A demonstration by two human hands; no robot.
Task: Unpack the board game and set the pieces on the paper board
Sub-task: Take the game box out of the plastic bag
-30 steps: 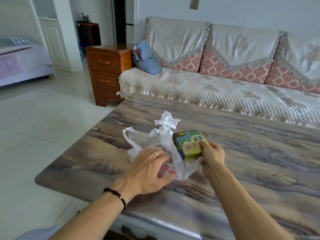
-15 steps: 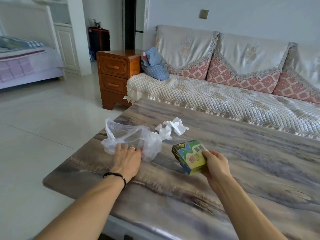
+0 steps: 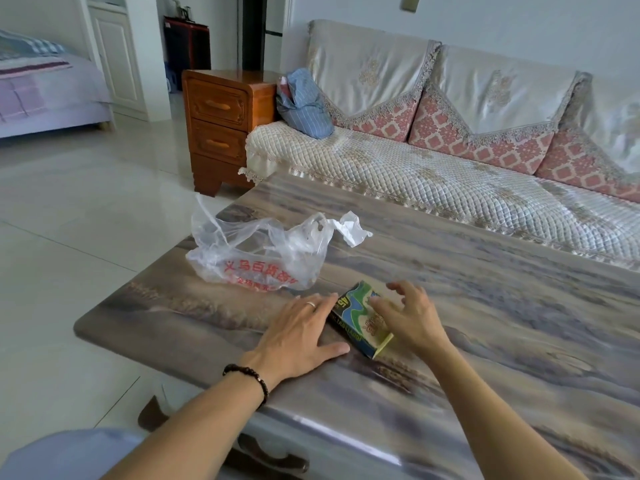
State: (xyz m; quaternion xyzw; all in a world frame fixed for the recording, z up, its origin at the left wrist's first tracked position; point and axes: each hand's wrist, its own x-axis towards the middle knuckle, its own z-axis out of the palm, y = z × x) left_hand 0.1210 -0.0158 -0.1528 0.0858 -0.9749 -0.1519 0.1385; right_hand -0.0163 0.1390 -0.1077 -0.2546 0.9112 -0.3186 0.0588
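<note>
Head view: lying flat on tabletop (image 3: 485, 289), green-and-yellow game box (image 3: 360, 318), near front left corner. Resting beside box, left hand (image 3: 299, 336), fingers straight, fingertips touching its left edge; hovering over box top, right hand (image 3: 407, 315), fingers spread and relaxed, gripping nothing. Lying just behind, clear plastic bag (image 3: 263, 252) with red print.

Both my forearms are bare from the elbow down, with no sleeves reaching them. On my left wrist I wear a bracelet (image 3: 250, 375) of small dark round beads, strung in a single loop. Beyond the bracelet, on a finger of my left hand (image 3: 300, 337), sits a plain thin silver-coloured ring (image 3: 310, 304). My right hand (image 3: 408, 317) carries no jewellery that I can see. Below the bracelet, at the frame's corner, shows a patch of my pale blue-grey clothing (image 3: 65, 453).
</note>
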